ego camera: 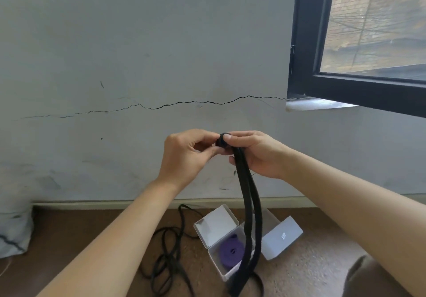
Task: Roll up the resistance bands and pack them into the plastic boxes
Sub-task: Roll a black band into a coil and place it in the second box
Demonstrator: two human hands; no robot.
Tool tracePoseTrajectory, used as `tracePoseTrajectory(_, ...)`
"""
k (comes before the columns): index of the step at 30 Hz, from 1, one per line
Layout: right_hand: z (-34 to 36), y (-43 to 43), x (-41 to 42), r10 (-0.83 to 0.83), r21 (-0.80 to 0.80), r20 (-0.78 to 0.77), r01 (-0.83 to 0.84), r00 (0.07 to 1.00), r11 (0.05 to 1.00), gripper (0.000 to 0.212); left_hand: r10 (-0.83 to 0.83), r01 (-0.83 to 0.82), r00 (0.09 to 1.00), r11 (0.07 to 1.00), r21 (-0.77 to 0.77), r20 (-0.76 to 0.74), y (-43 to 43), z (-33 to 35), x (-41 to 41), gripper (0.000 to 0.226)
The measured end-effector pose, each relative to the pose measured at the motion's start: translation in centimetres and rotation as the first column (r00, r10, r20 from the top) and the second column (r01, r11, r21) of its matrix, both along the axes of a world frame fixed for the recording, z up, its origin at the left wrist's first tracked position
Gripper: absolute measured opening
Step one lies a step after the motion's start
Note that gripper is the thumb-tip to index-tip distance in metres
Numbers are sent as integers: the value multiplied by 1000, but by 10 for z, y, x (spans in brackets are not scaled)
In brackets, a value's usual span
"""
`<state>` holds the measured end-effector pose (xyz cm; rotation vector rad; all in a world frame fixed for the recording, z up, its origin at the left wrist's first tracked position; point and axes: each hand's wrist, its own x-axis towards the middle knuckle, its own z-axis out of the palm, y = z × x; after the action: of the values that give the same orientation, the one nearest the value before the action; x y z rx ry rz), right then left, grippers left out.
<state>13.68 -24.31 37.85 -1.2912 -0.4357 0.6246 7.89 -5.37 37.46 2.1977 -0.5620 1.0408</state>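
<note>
A black resistance band (248, 207) hangs from both hands down to the floor, its top end wound into a small tight roll at chest height. My left hand (186, 156) pinches that roll from the left. My right hand (253, 151) grips it from the right, thumb on top, with the band's two strands running down past its fingers. On the floor below, an open white plastic box (215, 260) holds a rolled purple band (230, 250). A second open white box (280, 239) sits just right of it, partly hidden by the hanging band.
More black bands (170, 257) lie tangled on the brown floor left of the boxes. A cracked grey wall stands close ahead, with a black-framed window (306, 66) at upper right. A white sack (13, 232) leans at the far left.
</note>
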Motion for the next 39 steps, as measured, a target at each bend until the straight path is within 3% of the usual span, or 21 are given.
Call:
tracePoseTrajectory(3, 0, 0, -5, 48, 24, -10, -48, 999, 999, 30, 8, -8, 1000, 999, 51, -4, 2, 1, -2, 45)
tracePoseTrajectory(11, 0, 11, -18, -6, 113, -194, 28, 981, 993, 31, 103, -119, 991, 972, 205, 88, -1, -4, -3, 26)
tracePoseTrajectory(17, 4, 19, -28, -26, 154, -300, 75, 954, 985, 26, 173, -200, 975, 959, 202, 142, -9, -6, -6, 18)
tracePoseTrajectory(23, 7, 18, -26, 25, 186, -253, 24, 967, 982, 27, 195, -210, 972, 972, 108, 135, -15, -5, -4, 17)
tracePoseTrajectory(31, 4, 19, -25, 138, 300, -203, -72, 969, 951, 45, 227, -229, 965, 974, -5, 134, -16, -3, -3, 13)
tracePoseTrajectory(35, 2, 24, -27, 38, 283, -172, 13, 984, 959, 32, 236, -231, 954, 972, -48, 188, -19, -4, -5, 12)
tracePoseTrajectory(39, 5, 27, -33, -118, 224, -34, 123, 992, 967, 37, 250, -240, 930, 968, -69, 269, -22, -6, -4, 9)
